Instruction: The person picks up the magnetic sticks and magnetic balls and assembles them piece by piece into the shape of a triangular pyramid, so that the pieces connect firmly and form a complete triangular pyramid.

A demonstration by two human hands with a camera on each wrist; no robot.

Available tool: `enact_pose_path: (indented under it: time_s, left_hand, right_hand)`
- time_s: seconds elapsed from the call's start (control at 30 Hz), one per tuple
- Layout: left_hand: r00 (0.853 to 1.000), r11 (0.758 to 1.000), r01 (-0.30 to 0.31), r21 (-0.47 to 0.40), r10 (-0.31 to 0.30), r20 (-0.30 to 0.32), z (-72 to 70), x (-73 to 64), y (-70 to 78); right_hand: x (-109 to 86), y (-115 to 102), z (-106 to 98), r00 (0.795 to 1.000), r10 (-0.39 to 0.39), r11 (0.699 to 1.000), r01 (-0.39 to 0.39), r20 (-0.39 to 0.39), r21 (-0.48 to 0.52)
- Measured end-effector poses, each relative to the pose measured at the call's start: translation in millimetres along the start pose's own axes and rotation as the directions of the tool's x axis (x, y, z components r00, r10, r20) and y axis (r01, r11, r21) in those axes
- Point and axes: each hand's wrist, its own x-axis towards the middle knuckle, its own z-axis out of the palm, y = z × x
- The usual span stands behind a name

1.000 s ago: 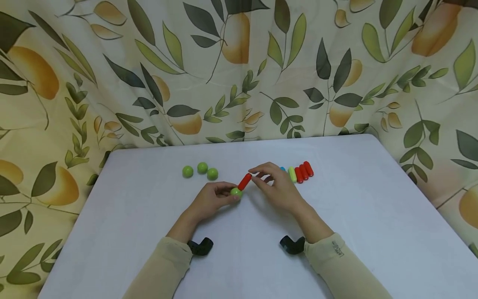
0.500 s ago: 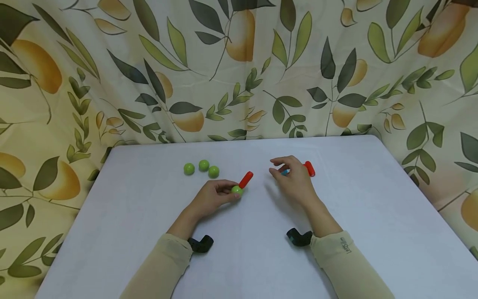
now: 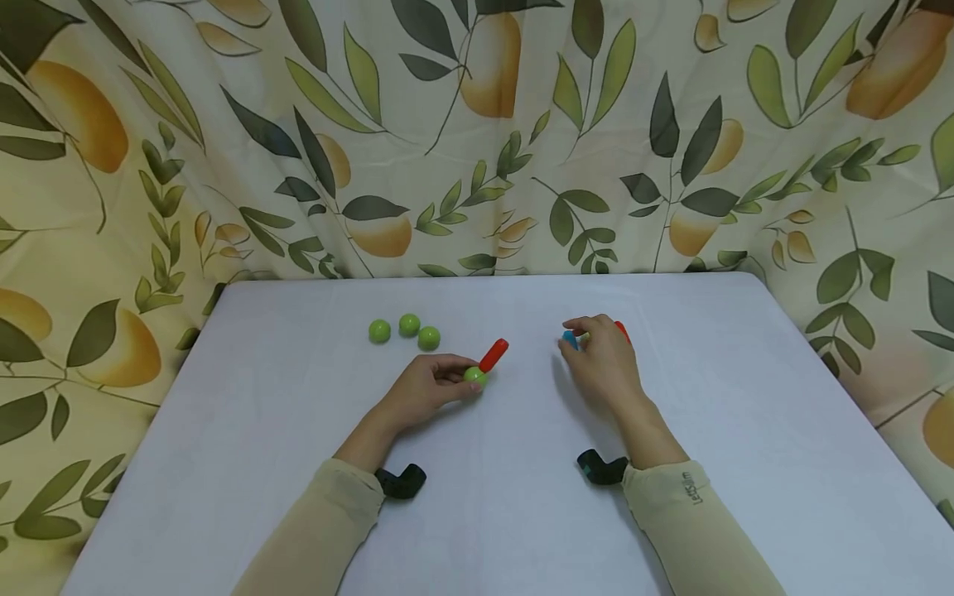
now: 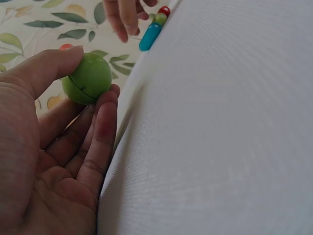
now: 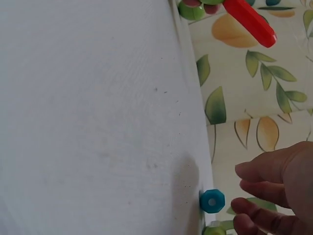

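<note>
My left hand (image 3: 419, 391) pinches a green ball (image 4: 90, 81) between thumb and fingertips. A short red rod (image 3: 494, 355) sticks out from the ball, slanting up and to the right, with no hand on it. My right hand (image 3: 605, 364) is over the row of rods at the right, fingers loosely bent. Close beside its fingertips is a blue rod (image 5: 212, 201); the right wrist view shows a gap between them. Past the blue rod lie a light green rod (image 4: 160, 19) and red rods (image 3: 623, 330), mostly hidden by the hand in the head view.
Three green balls (image 3: 408, 325) sit together toward the back left of the white table (image 3: 298, 497). Behind the table's far edge hangs a cloth (image 3: 462, 165) patterned with leaves and fruit. Black wrist cameras (image 3: 602, 468) are strapped to both wrists.
My right hand has let go of the red rod and moved right to the blue rod. The left hand keeps its pinch on the ball, the red rod still attached.
</note>
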Motion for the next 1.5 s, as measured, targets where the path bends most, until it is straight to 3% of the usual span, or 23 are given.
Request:
enact_pose_path:
  time_s: [0.43, 0.83, 1.27, 1.5]
  left_hand:
    - [1.000, 1.000, 0.007, -0.003, -0.007, 0.011, -1.1, 4.3, 5.1]
    - [1.000, 1.000, 0.007, 0.028, -0.007, 0.007, -3.2, 8.1, 11.5]
    - [1.000, 1.000, 0.029, -0.012, -0.029, -0.007, -3.4, 4.6, 6.4]
    - [0.999, 0.999, 0.042, -0.018, -0.042, -0.025, -1.9, 0.2, 4.5]
  right_hand:
    - [-0.7, 6, 1, 0.999, 0.023, 0.993, -0.018, 0.045, -0.114]
    - [3.3, 8, 0, 0.999, 0.004, 0.992, 0.001, 0.038, -0.127]
    - [2.9, 2, 5, 0.999, -0.009, 1.000, 0.010, 0.031, -0.020]
    - [-1.7, -9, 5, 0.994, -0.023, 0.997, 0.015, 0.107, 0.074]
